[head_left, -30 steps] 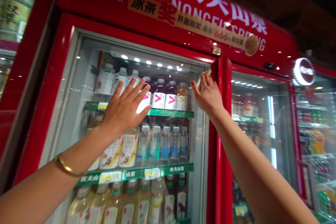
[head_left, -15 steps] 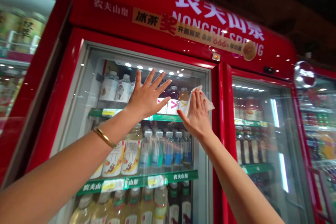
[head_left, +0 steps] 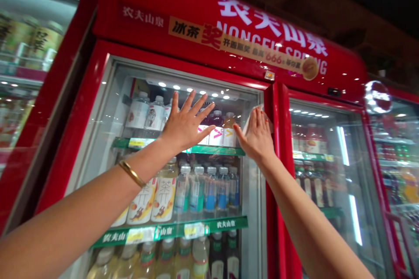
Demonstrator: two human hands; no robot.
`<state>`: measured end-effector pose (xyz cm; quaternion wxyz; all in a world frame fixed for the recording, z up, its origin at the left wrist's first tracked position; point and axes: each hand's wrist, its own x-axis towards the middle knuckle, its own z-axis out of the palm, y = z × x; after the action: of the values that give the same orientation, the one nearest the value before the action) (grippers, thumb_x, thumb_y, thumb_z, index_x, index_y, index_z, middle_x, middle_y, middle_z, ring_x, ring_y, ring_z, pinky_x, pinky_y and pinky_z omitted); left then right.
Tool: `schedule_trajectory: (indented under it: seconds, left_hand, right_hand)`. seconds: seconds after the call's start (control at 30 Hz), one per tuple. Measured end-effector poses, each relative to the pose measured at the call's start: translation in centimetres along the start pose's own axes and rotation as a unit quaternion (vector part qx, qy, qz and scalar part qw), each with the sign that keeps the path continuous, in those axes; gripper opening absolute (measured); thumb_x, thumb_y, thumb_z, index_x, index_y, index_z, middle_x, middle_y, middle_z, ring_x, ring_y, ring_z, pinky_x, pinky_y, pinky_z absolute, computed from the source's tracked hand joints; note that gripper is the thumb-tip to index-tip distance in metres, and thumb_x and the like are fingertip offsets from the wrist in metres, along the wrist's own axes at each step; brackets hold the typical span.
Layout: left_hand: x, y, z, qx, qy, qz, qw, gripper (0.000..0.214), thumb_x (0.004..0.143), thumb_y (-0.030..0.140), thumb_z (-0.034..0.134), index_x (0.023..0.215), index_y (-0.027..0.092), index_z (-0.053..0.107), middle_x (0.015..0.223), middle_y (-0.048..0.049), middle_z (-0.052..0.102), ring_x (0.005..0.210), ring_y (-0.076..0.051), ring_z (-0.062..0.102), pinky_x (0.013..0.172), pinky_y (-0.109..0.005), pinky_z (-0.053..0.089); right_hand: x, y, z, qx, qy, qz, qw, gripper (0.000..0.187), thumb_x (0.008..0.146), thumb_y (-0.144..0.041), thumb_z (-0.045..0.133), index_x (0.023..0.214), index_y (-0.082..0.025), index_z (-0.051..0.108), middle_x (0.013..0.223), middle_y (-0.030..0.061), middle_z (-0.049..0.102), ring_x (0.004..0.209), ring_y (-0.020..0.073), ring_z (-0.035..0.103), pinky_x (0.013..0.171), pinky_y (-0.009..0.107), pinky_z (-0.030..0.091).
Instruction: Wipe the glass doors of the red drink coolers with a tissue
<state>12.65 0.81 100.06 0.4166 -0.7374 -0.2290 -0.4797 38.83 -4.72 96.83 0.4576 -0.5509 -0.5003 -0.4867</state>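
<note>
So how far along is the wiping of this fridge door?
Done: cannot tell, the glass shows no clear wiped patch. In hand: right hand presses a wipe to its top right corner, left hand flat on the glass. Left: likely the lower glass.

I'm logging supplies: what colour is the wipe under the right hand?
White, in the head view; the wipe peeks out beside the right hand.

Dark surroundings; ceiling lights [head_left: 193, 90] inside the fridge glow bright, glass door [head_left: 108, 139] shows glare, edges blurred.
</note>
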Motion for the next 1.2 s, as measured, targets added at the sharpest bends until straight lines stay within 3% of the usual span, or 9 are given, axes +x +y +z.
schedule_trajectory:
  seconds: [0.1,0.23,0.43,0.57,0.73,0.93,1.03,1.2]
  left_hand:
    - [-0.1,0.0,-0.1,-0.003,0.007,0.001,1.000,0.072,0.108,0.069,0.038,0.173,0.037,0.032,0.185,-0.0052,0.023,0.174,-0.038,0.007,0.135,-0.075,-0.011]
    - [-0.1,0.0,-0.1,0.003,0.006,0.008,1.000,0.074,0.108,0.070,0.035,0.172,0.033,0.034,0.184,-0.0069,0.023,0.174,-0.038,0.007,0.135,-0.075,-0.010]
    - [-0.1,0.1,-0.2,0.012,-0.008,-0.003,1.000,0.075,0.108,0.071,0.034,0.173,0.035,0.032,0.185,-0.0049,0.020,0.174,-0.037,0.006,0.135,-0.075,-0.010]
    - [0.0,0.1,-0.1,0.016,-0.007,-0.001,1.000,0.074,0.108,0.071,0.033,0.173,0.036,0.031,0.185,-0.0044,0.020,0.174,-0.037,0.007,0.136,-0.075,-0.009]
    - [-0.1,0.0,0.0,0.011,-0.006,-0.005,1.000,0.074,0.107,0.070,0.035,0.174,0.038,0.027,0.185,-0.0032,0.020,0.174,-0.038,0.007,0.136,-0.075,-0.009]
    - [-0.1,0.1,-0.1,0.015,-0.013,-0.006,1.000,0.075,0.108,0.070,0.035,0.174,0.034,0.030,0.185,-0.0047,0.018,0.174,-0.038,0.007,0.136,-0.075,-0.010]
    - [0.0,0.2,-0.2,0.014,-0.014,-0.011,1.000,0.074,0.108,0.069,0.036,0.173,0.035,0.030,0.185,-0.0041,0.019,0.174,-0.037,0.007,0.136,-0.074,-0.010]
    - [0.0,0.3,-0.3,0.014,-0.016,-0.011,1.000,0.073,0.108,0.069,0.037,0.173,0.037,0.029,0.185,-0.0030,0.019,0.174,-0.037,0.007,0.136,-0.074,-0.009]
  right_hand:
    - [0.6,-1.0,-0.2,0.008,-0.008,0.042,0.999,0.112,0.101,-0.088,0.019,0.175,-0.006,0.006,0.183,0.0239,0.013,0.172,0.0347,0.010,0.140,0.059,0.018]
    - [-1.1,-1.8,-0.3,-0.001,-0.036,-0.030,0.999,0.116,0.099,-0.092,0.021,0.175,-0.006,0.008,0.184,0.0197,0.010,0.173,0.0298,0.006,0.141,0.051,0.015]
    - [1.1,-1.6,-0.8,0.021,-0.032,0.092,0.995,0.129,0.094,-0.098,0.015,0.172,0.004,0.011,0.182,0.0283,0.008,0.172,0.0364,0.007,0.140,0.055,0.014]
    - [0.6,-2.4,-0.5,0.007,-0.036,0.043,0.998,0.128,0.094,-0.099,0.018,0.173,0.002,0.012,0.183,0.0261,0.010,0.173,0.0344,0.008,0.141,0.051,0.015]
    - [1.6,-2.0,-0.8,0.000,-0.025,0.088,0.996,0.132,0.092,-0.100,0.016,0.171,0.005,0.014,0.180,0.0315,0.016,0.171,0.0403,0.013,0.139,0.055,0.018]
    - [1.3,-2.3,-1.4,-0.022,-0.059,0.067,0.996,0.141,0.088,-0.104,0.017,0.169,0.010,0.012,0.180,0.0333,0.010,0.171,0.0410,0.009,0.140,0.054,0.014]
    - [1.8,-2.2,-2.0,-0.017,-0.058,0.087,0.994,0.141,0.088,-0.104,0.016,0.168,0.012,0.017,0.179,0.0343,0.014,0.171,0.0421,0.014,0.140,0.053,0.016]
    - [1.9,-1.9,-2.6,-0.012,-0.073,0.055,0.996,0.142,0.087,-0.105,0.017,0.169,0.011,0.018,0.179,0.0329,0.017,0.170,0.0417,0.016,0.140,0.053,0.017]
